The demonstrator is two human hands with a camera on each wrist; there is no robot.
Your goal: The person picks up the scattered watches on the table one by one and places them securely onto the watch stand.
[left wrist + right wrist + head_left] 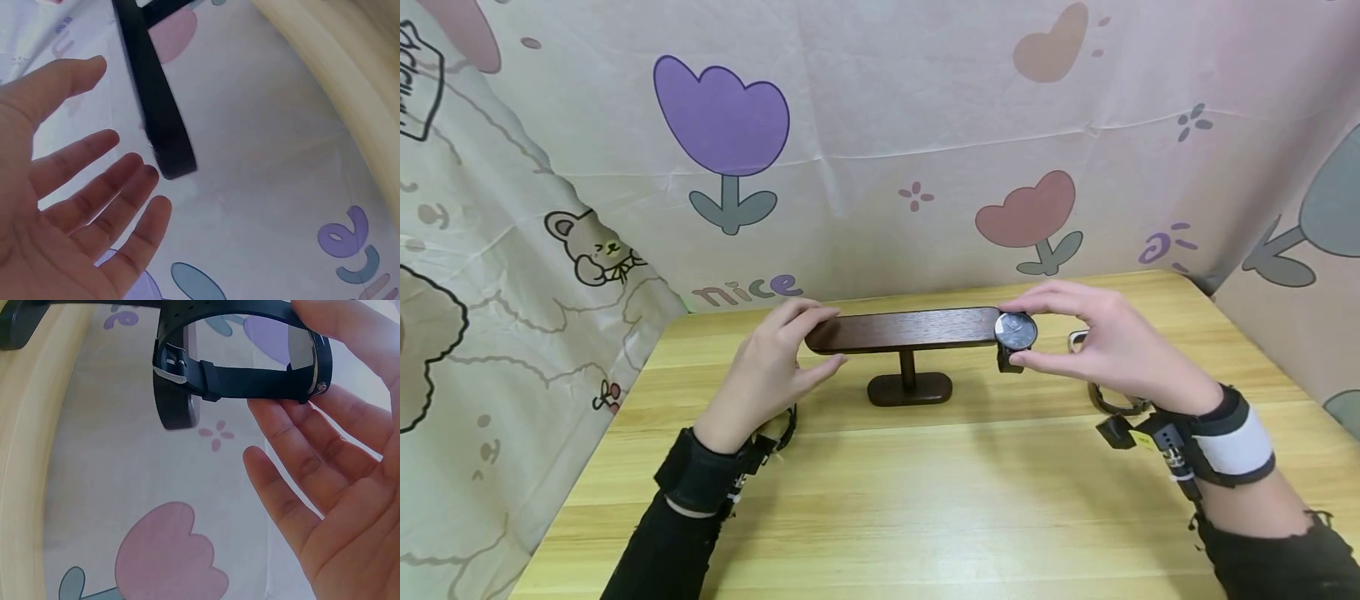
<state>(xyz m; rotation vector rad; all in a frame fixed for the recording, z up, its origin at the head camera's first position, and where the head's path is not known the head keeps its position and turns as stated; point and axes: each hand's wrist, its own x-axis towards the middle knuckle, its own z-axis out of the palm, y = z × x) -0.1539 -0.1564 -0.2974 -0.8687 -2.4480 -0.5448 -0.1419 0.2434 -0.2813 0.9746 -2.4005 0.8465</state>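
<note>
A dark wooden T-shaped stand [902, 329] is at the middle of the table [925, 500], its bar level on a short post and oval foot. My right hand [1021, 333] pinches a black watch [1017, 331] with a dark dial at the bar's right end. In the right wrist view the buckled strap [250, 381] loops around the bar end [177, 415], with my right hand [312, 362] at the case. My left hand [835, 337] is at the bar's left end, fingers straight above it and thumb below. The left wrist view shows this hand [125, 131] spread open beside the bar [156, 106].
Another watch strap [1116, 404] lies on the table behind my right wrist, partly hidden. A printed cloth backdrop [880, 167] closes in the table at the back and both sides. Bare light wood lies in front of the stand.
</note>
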